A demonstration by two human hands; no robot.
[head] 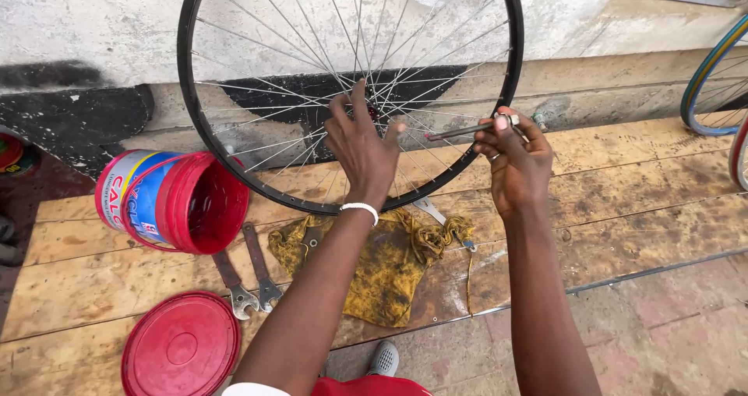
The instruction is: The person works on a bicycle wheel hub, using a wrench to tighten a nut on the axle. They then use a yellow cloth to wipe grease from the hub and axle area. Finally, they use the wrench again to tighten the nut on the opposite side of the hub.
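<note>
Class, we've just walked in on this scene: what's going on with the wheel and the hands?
A person holds a bare bicycle wheel upright on a wooden platform. The left hand steadies the spokes near the hub, and the right hand holds a slim metal tool to them. A red bucket lies tipped over by its lid, two wrenches and a yellow rag.

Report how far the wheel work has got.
Done: the bare wheel stands upright on the wooden boards, no tyre on its rim, and the red bucket lies open, lid off. In hand: the left hand grips the spokes at the hub while the right hand holds a metal tool. Left: two wrenches lie untouched.
</note>
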